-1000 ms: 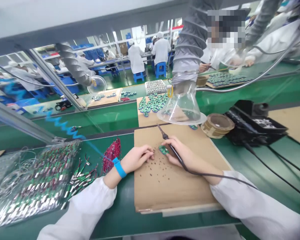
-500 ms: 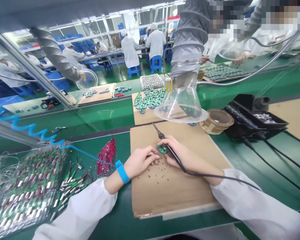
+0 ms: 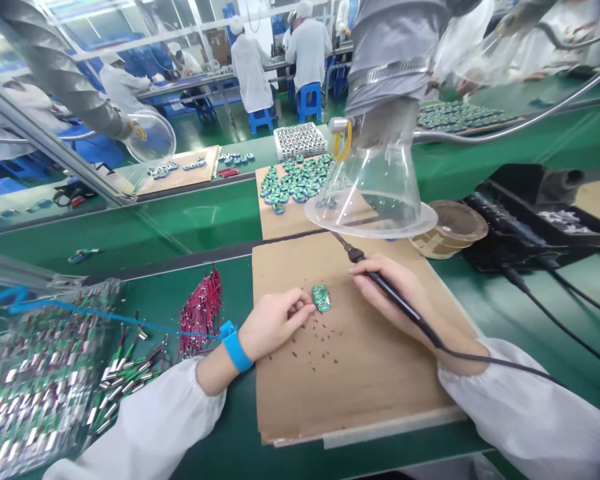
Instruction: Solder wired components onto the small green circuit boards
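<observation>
A small green circuit board (image 3: 322,298) is at the middle of the cardboard sheet (image 3: 380,393). My left hand (image 3: 279,320), with a blue strap on its wrist, has its fingers curled and its thumb and fingertips pinched at the board's left edge. To the right, my right hand (image 3: 395,293) grips a soldering iron (image 3: 391,293) like a pen, clear of the board. The iron's tip points up and away, near the lower rim of a clear fume hood (image 3: 370,213). Small brown specks (image 3: 323,347) lie scattered below the board.
Red wires (image 3: 201,313) in a bundle and loose wired metal parts (image 3: 125,373) lie left, beside a filled plastic tray (image 3: 30,380). Many green boards (image 3: 297,180) sit at the back. A round tub (image 3: 450,230) and black soldering stand (image 3: 535,220) are right. Co-workers (image 3: 307,47) sit beyond.
My right hand has drawn away from the circuit board to the right, carrying the soldering iron. The board now shows fully beside my left fingertips. The camera view has shifted slightly.
</observation>
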`<state>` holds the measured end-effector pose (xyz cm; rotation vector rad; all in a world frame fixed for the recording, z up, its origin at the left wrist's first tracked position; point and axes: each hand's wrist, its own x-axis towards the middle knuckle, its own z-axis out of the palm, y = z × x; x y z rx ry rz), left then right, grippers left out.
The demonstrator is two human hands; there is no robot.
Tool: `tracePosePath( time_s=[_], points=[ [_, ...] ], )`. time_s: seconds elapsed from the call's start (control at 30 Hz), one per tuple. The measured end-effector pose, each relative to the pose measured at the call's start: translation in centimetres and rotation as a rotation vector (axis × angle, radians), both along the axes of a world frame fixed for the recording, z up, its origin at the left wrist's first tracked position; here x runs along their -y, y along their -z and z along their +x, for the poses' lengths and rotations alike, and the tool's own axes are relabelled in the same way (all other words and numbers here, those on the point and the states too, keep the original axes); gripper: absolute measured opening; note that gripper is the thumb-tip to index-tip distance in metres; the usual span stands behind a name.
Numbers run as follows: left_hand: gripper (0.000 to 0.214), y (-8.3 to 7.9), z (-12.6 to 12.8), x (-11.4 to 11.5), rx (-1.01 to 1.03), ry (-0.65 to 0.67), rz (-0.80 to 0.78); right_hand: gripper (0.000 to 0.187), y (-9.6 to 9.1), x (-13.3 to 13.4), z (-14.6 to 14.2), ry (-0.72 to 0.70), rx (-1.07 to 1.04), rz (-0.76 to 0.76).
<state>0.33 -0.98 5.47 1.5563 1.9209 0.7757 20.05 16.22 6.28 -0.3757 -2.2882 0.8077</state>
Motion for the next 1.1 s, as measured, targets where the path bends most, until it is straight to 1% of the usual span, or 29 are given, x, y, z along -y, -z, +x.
tracePosePath(
  time_s=[0.07, 0.1, 0.23, 0.3, 0.37, 0.43, 0.5, 0.57, 0.63, 0.7, 0.87, 0.97, 1.1],
  points=[
    [0.02, 0.1, -0.1, -0.1, -0.018, -0.001, -0.004, 0.01, -0.2, -0.1, 0.4, 0.087, 0.034, -0.085],
    [0.02, 0.2, -0.2, -0.1, -0.031, 0.001, 0.003, 0.012, -0.1, -0.1, 0.5, 0.104, 0.037, -0.132],
    [0.02, 0.4, -0.6, -0.1, -0.125, 0.047, 0.05, 0.027, 0.5, 0.2, 0.5, 0.054, 0.016, -0.317],
    [0.02, 0.5, -0.7, -0.2, -0.146, 0.077, 0.056, 0.028, 0.5, 0.3, 0.6, 0.052, 0.009, -0.355],
    [0.02, 0.5, -0.8, -0.2, -0.146, 0.082, 0.057, 0.026, 0.4, 0.3, 0.8, 0.094, -0.012, -0.356],
    [0.021, 0.5, -0.8, -0.2, -0.147, 0.073, 0.072, 0.023, 0.5, 0.1, 1.1, 0.151, -0.068, -0.359],
    [0.022, 0.6, -0.8, -0.1, -0.153, 0.066, 0.104, 0.019, 0.9, -0.2, 1.4, 0.196, -0.196, -0.404],
    [0.02, 0.7, -0.8, -0.1, -0.158, 0.059, 0.129, 0.018, 1.3, -0.4, 1.6, 0.194, -0.33, -0.475],
    [0.017, 0.9, -0.8, -0.1, -0.146, 0.063, 0.142, 0.019, 1.6, -0.6, 1.7, 0.159, -0.36, -0.519],
    [0.016, 1.0, -0.8, -0.1, -0.124, 0.086, 0.143, 0.017, 1.5, -0.6, 1.8, 0.096, -0.287, -0.496],
    [0.015, 0.8, -0.8, -0.2, -0.124, 0.137, 0.133, 0.015, 0.6, -0.1, 1.7, -0.052, -0.119, -0.317],
    [0.018, 0.6, -0.8, -0.2, -0.125, 0.147, 0.131, 0.013, 0.6, 0.1, 1.5, -0.094, -0.083, -0.315],
    [0.017, 0.6, -0.7, -0.3, -0.126, 0.16, 0.122, 0.012, 0.8, 0.1, 1.5, -0.115, -0.064, -0.331]
  ],
)
